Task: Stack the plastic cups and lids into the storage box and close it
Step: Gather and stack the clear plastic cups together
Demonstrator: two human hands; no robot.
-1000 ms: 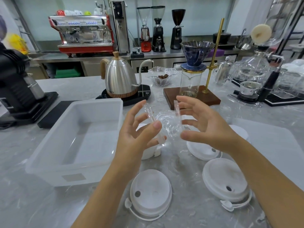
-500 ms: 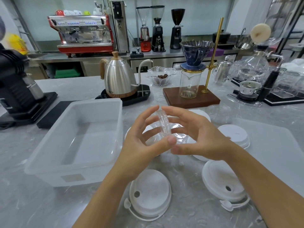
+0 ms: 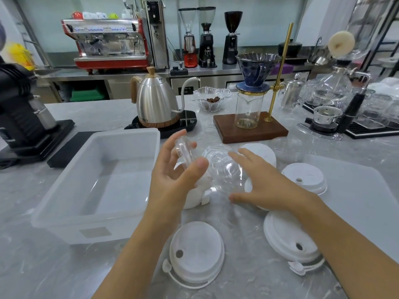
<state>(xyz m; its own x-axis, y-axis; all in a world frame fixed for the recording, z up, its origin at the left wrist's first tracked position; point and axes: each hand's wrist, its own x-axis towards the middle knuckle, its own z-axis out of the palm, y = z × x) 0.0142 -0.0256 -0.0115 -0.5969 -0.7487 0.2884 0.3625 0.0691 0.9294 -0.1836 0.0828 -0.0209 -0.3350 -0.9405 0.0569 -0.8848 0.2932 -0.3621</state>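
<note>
My left hand (image 3: 172, 180) grips a clear plastic cup (image 3: 218, 167) by its rim, lying sideways above the counter; a second cup seems nested in it. My right hand (image 3: 267, 188) hovers just right of the cup's base with its fingers spread and nothing in them. The white storage box (image 3: 64, 221) stands open and empty to the left. White lids lie around: one at the front (image 3: 196, 251), one front right (image 3: 289, 236), one right (image 3: 304, 178), one behind (image 3: 261, 152). Another clear cup (image 3: 287, 147) stands further back.
The translucent box lid (image 3: 356, 190) lies flat at the right. Behind stand a steel kettle (image 3: 155, 104) on its base, a pour-over stand (image 3: 250, 128) on a wooden board and a glass bowl (image 3: 209, 102). A black grinder (image 3: 17, 117) is at the far left.
Both hands pushed two clear cups together rim to rim. My right hand has since let go and spread open, while my left hand keeps the cups and has shifted slightly left.
</note>
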